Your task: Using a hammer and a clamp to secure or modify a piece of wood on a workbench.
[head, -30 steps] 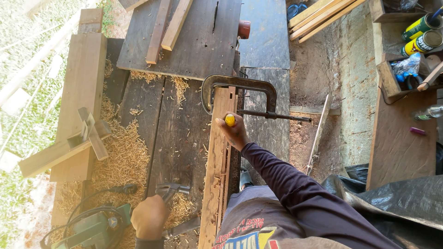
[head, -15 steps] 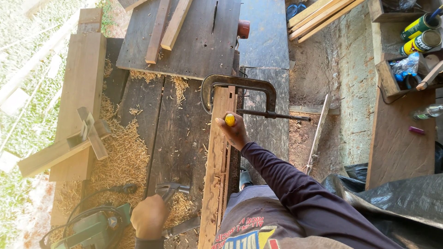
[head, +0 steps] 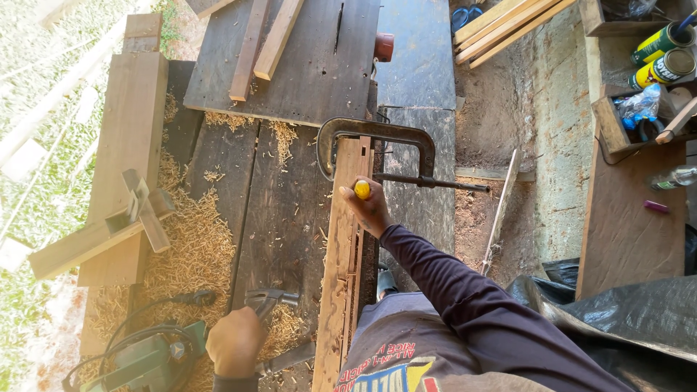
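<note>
Right grip (head: 372, 207) is closed round a yellow-handled chisel (head: 361, 189), tip set on the carved plank (head: 341, 276) just below the big C-clamp (head: 377, 141). Left grip (head: 234, 341) is wrapped on a hammer (head: 268, 299), well left of the clamp & nearer the body, over the surface (head: 283, 210). Looks like mid-carving w/ chisel placed; next move prob needs a square strike on the handle, tip kept steady.

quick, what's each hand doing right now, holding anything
Left hand: closed around the handle of a hammer.
Right hand: closed around a yellow-capped tool handle set on the clamped wooden strip.
</note>
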